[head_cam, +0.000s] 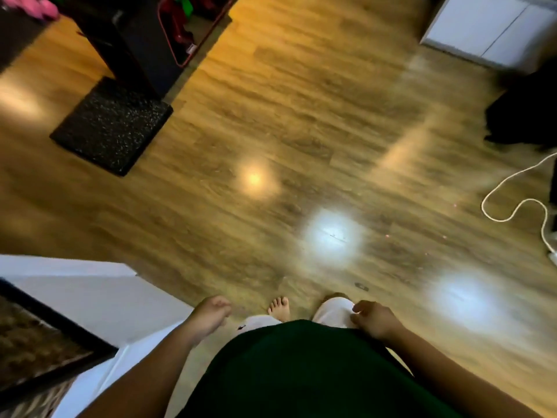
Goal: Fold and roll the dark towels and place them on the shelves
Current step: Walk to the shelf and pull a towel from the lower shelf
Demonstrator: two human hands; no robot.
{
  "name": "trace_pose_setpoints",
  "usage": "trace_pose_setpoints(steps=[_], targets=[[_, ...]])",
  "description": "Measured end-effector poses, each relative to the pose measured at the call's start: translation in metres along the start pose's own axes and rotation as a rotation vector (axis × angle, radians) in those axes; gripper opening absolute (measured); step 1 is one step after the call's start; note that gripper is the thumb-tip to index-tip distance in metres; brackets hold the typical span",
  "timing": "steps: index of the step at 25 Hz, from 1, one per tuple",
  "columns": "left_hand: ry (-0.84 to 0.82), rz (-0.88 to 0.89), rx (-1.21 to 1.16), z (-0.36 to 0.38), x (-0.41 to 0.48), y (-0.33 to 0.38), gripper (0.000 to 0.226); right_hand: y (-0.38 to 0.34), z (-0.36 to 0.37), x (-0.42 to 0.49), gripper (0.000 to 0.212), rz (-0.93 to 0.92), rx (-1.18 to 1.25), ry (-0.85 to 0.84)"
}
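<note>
1. Floor of wood-look planks fills most of the head view, with several bright patches of light on it; the whole view is smeared with blur.
2. The left grip hangs low beside the person's dark green top, fingers loosely curled, with nothing in it.
3. The right grip hangs on the other side, in front of a white trouser leg. Its fingers are also loosely curled and it has hold of nothing.
4. A bare foot stands on the floor between the two hands.
5. A dark heap lies on the floor at the far right edge, just below a white cabinet and well apart from both hands. It may be the dark towels, but it is too blurred to tell.
6. A dark furniture unit stands at the upper left with a red basket in it. A black speckled mat lies at its foot.
7. A white cable loops across the floor at the right.
8. A white surface with a dark-framed panel sits at the lower left, near the left arm
</note>
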State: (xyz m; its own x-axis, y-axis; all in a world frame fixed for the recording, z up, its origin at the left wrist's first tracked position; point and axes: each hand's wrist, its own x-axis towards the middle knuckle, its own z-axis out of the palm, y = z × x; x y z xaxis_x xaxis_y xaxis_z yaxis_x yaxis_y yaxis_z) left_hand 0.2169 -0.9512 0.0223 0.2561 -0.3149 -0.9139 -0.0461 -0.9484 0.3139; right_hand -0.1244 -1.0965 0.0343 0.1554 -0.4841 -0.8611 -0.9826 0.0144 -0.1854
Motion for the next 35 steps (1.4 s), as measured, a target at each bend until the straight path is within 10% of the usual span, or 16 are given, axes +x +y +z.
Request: trace_pose_setpoints(steps=[4,7,13,23,29,35], targets=[[0.007,-0.045,-0.003,-0.044,0.063,0.075,0.012,-0.059,-0.082,0.081,0.032,-0.086,-0.042,-0.047],[0.076,-0.103,-0.087,-0.079,0.186,0.059,0.057,-0.11,-0.176,0.148,0.036,-0.13,-0.039,-0.026],[0.229,-0.012,-0.181,-0.148,0.118,0.335,0.018,-0.236,-0.368,0.26,0.035,-0.306,-0.218,-0.097],[0.083,-0.058,0.073,-0.306,0.288,0.491,0.035,-0.412,-0.531,0.397,0.036,-0.215,-0.325,-0.22],[0.183,-0.057,-0.069,-0.461,0.357,0.61,0.029,-0.58,-0.666,0.466,0.03,-0.229,-0.244,0.031],[0.302,-0.063,-0.361,-0.555,0.429,0.736,0.025,-0.732,-0.75,0.569,0.022,-0.337,-0.268,-0.15]])
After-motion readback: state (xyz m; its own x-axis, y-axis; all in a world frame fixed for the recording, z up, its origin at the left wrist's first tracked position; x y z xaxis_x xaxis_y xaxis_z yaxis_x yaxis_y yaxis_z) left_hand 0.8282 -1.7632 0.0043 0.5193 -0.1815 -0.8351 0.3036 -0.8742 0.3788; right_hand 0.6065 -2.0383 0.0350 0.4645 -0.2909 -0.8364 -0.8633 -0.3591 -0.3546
